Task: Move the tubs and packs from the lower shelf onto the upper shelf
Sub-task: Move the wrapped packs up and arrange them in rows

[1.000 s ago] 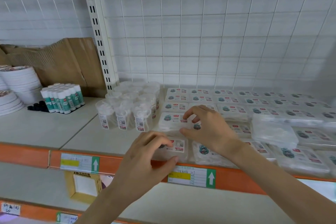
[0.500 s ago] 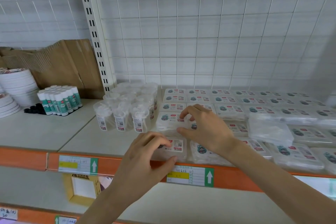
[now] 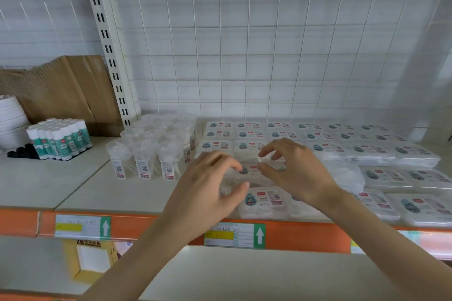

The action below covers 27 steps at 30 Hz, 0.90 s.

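While the middle of the head view is smeared, both hands sit just behind the orange shelf edge [image 3: 151, 227], over the upper shelf [image 3: 73, 183].

- Left hand [image 3: 208, 188]: fingers curled, thumb and forefinger apart around the left end of one flat pack [image 3: 250, 173].
- Right hand [image 3: 296, 173]: clawed, thumb and forefinger slightly apart at the pack's right end.
- I cannot tell whether either hand actually clamps the pack.
- Pack: lies on other packs [image 3: 367, 151], which are laid in rows behind the edge.
- Handling, my guess: light, with a thin clear shell that is slick and bends. Best taken by the short ends, not the lid. Stacked ones could slide.
- Tubs [image 3: 146, 154]: stand upright in a cluster behind the edge. They are tall, clear and probably tippy, so grip round the body.
- Surface: a smooth pale board with a wire grid panel [image 3: 269, 44] at the back.
- Farther left behind the edge: glue sticks [image 3: 61, 139] and cardboard [image 3: 68, 90].
- Below the edge: the lower shelf [image 3: 244, 273], with a yellow box [image 3: 90, 259] on it.
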### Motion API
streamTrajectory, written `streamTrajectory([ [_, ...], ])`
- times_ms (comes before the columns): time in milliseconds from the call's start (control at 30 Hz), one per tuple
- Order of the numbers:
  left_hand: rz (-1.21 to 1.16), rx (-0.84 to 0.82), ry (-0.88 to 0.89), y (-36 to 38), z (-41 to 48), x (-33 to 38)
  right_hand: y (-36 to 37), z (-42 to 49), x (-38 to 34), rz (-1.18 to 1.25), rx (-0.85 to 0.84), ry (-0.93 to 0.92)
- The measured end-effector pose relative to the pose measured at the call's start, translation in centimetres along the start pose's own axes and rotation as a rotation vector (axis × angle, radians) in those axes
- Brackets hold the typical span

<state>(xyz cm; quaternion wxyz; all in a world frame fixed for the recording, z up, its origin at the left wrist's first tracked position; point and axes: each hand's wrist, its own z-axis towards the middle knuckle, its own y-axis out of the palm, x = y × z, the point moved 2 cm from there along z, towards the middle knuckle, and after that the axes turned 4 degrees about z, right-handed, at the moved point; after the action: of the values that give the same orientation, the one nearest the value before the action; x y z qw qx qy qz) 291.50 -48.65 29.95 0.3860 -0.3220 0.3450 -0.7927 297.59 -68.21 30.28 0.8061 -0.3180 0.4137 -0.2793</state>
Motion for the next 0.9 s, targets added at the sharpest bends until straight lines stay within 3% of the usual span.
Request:
streamTrajectory([
  [300,0.078,-0.159,0.095,3.9,5.3,5.7,-6.1,-3.2,5.0,-0.124,0.031,0.075],
  [433,0.097,-0.179,0.105,4.8,6.2,6.9,-7.7,-4.7,6.9,-0.228,-0.05,0.133],
  [600,0.096,-0.205,0.098,5.4,6.3,7.4,-8.1,-5.9,8.5,-0.187,-0.129,0.217],
  [900,-0.112,-0.225,-0.089,4.1,6.3,6.8,-7.9,-4.8,7.0,-0.021,0.037,0.121],
])
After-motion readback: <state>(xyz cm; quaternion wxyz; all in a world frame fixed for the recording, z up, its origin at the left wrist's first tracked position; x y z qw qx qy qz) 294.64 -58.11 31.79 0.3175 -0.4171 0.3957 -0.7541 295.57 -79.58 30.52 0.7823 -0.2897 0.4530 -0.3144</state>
